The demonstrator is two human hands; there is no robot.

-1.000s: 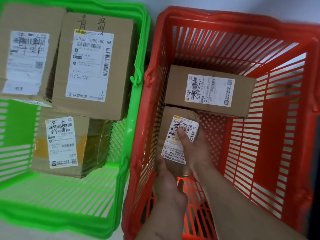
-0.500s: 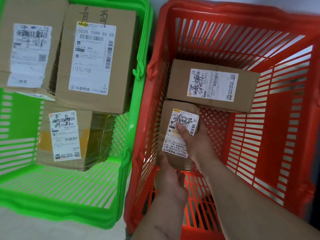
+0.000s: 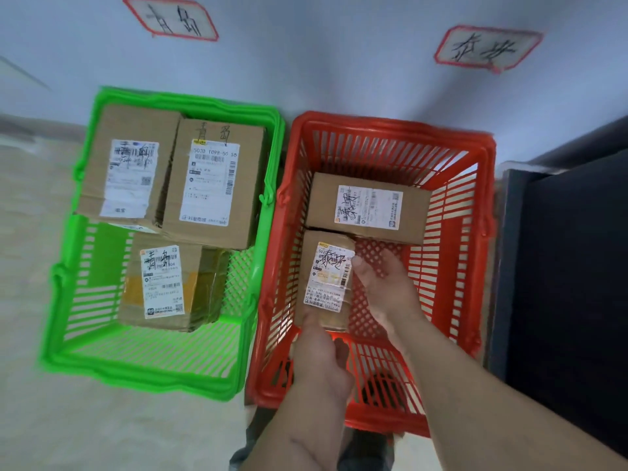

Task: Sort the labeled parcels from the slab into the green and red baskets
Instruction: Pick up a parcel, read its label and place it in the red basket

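Note:
The red basket [image 3: 469, 253] holds two labeled cardboard parcels. A wide parcel [image 3: 323, 202] lies at the back and a small parcel [image 3: 307, 266] lies in front of it, against the basket's left wall. My left hand [image 3: 319, 358] reaches in from the near side. Its fingertips touch the small parcel's near end and its thumb is off the box. My right hand [image 3: 380, 283] hovers beside the small parcel's right edge with relaxed fingers and holds nothing. The green basket [image 3: 68, 341] on the left holds three labeled parcels.
Two red-bordered paper signs with handwriting hang on the wall, one sign [image 3: 170, 18] above the green basket and one sign [image 3: 486, 49] above the red. A dark cabinet [image 3: 571, 283] stands right of the red basket. The baskets sit on a beige floor [image 3: 30, 232].
My right hand has lifted off the small parcel's label and moved right. My left thumb has come off the box. The view has pulled back, showing the wall and signs.

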